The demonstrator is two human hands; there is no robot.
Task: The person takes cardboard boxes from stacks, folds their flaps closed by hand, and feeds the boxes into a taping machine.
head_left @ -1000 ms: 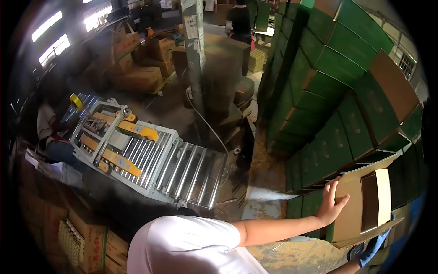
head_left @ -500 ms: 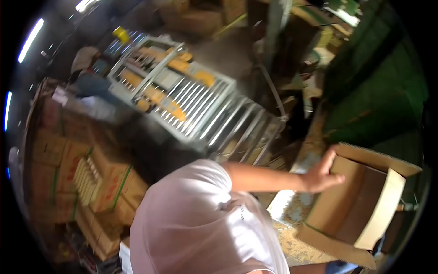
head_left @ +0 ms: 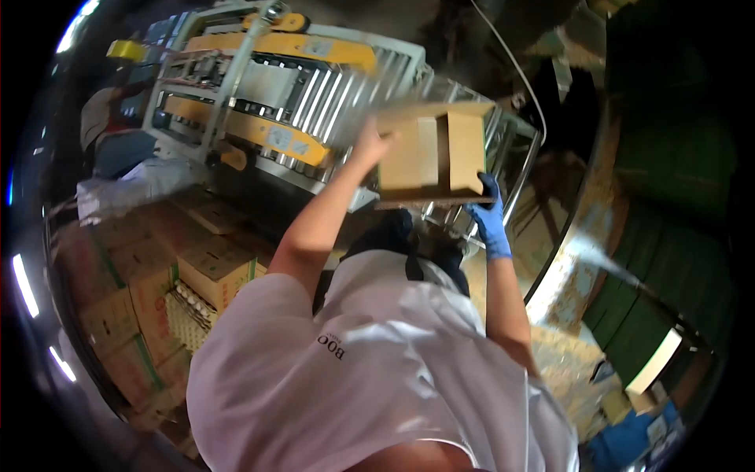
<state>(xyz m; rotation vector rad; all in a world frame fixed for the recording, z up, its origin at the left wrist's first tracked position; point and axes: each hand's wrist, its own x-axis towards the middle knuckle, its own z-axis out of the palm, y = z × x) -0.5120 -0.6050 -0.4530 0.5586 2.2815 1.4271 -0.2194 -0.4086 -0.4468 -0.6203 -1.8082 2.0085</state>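
Observation:
An open cardboard box (head_left: 403, 161) is held up between my hands at the near end of the roller conveyor (head_left: 334, 94), with its inside and flaps facing me. My bare left hand (head_left: 373, 144) grips the box's left side; it is slightly blurred. At the lower right corner, my right hand (head_left: 489, 211) in a blue glove is closed on the edge, thumb over the rim. I cannot tell whether the box touches the rollers beneath it.
Yellow side guides (head_left: 259, 130) and a metal frame stand on the conveyor. Stacked cartons (head_left: 212, 263) and egg trays holding eggs (head_left: 189, 311) are at left. Another person (head_left: 118, 134) is at far left. A green panel (head_left: 661, 197) rises at right.
The box has moved from the far right to the conveyor in front of me. My gloved right hand now shows on it. My view has turned and tilted.

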